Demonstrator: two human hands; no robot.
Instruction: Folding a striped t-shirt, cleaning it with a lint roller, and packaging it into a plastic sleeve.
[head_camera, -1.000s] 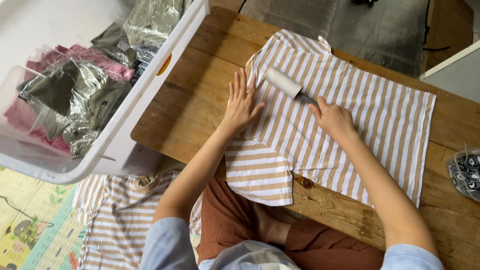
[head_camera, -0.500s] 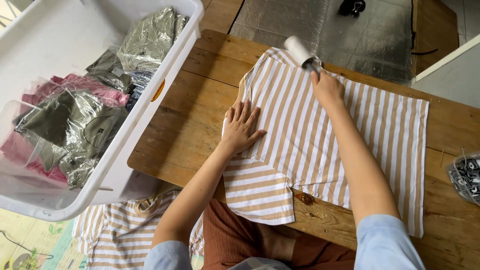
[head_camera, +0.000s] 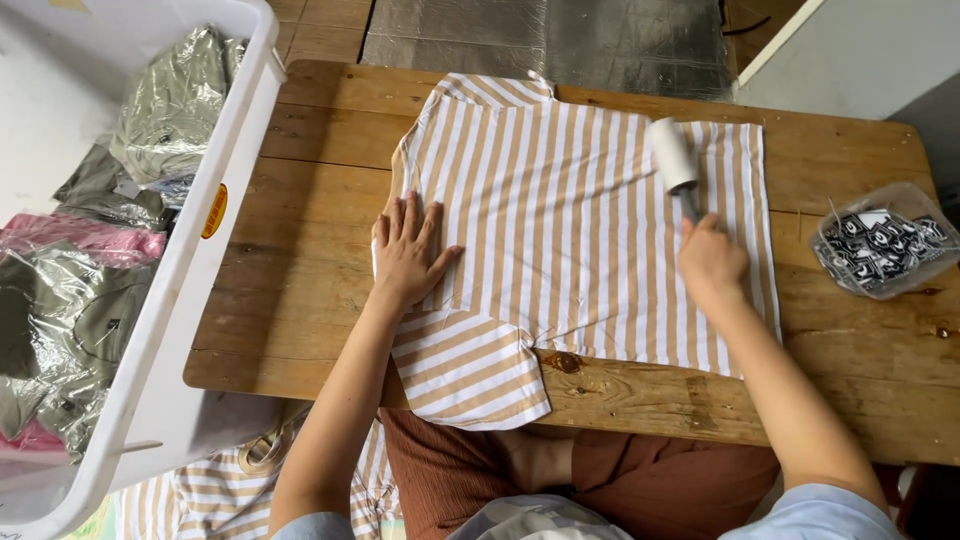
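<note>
A striped shirt (head_camera: 580, 230), tan and white, is being kept spread flat on the wooden table (head_camera: 300, 210), one sleeve hanging over the near edge. The left hand (head_camera: 408, 250) is being pressed open on the shirt's left side, fingers spread, palm down, nothing gripped. The right hand (head_camera: 712, 262) is being held closed around the handle of a lint roller (head_camera: 675, 158); the white roller head is being laid on the fabric near the shirt's upper right part, just beyond the knuckles. At the table's right end, a clear plastic tub (head_camera: 882, 248) of small black-and-white pieces is being kept well apart from the shirt. To the left, a large white bin (head_camera: 200, 290) is being used to hold garments bagged in clear plastic (head_camera: 170, 110), grey, olive and pink. More striped cloth (head_camera: 200, 500) is being left on the floor below.
</note>
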